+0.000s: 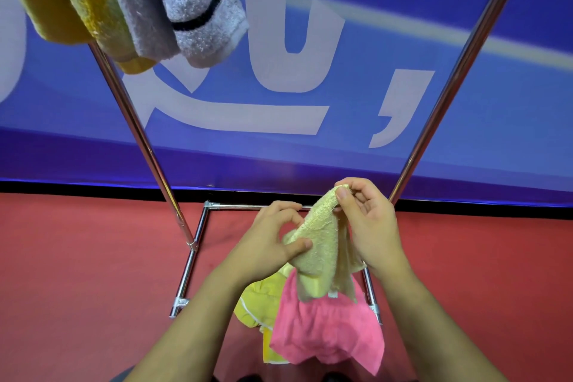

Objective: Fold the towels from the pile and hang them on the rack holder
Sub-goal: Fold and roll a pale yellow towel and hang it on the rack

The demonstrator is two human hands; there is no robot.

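Note:
A pale cream towel [322, 245] hangs bunched between both hands above the pile. My right hand [369, 226] pinches its top corner between thumb and fingers. My left hand [269, 239] grips the cloth lower down on its left side, thumb pressed on top. Below lie a pink towel [325, 329] and a yellow towel [260, 304] on the red floor. Several folded towels [124, 3], in yellow, grey and white with stripes, hang on the rack at the top left.
The chrome rack's two slanted poles [145, 146] [446, 102] rise left and right of my hands, and its base bars [189, 273] frame the pile on the red floor [77, 273]. A blue banner with white lettering [279, 71] stands behind.

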